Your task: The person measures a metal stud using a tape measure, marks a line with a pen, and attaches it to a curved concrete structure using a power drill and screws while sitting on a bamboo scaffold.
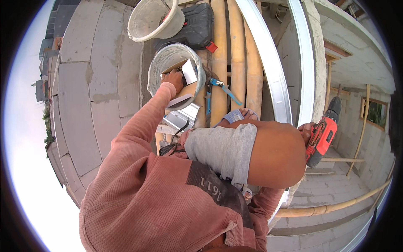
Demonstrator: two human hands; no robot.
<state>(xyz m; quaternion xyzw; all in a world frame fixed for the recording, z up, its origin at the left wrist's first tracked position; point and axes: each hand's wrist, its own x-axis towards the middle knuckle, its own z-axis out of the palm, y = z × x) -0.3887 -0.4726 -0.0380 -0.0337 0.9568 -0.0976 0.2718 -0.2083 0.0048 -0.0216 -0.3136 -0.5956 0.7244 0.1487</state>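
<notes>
Left hand [174, 80] in box [190, 73], inside upper-centre bucket [152, 71], grip hidden; right hand [307, 131], frame right, grips drill [322, 140], long axis slanting up-right.

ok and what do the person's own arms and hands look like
Both arms wear long, faded salmon-pink sleeves of textured knit. The left sleeve ends in a plain, paler cuff; the right sleeve's cuff is hidden. No glove shows on the left hand or the partly hidden right hand.
</notes>
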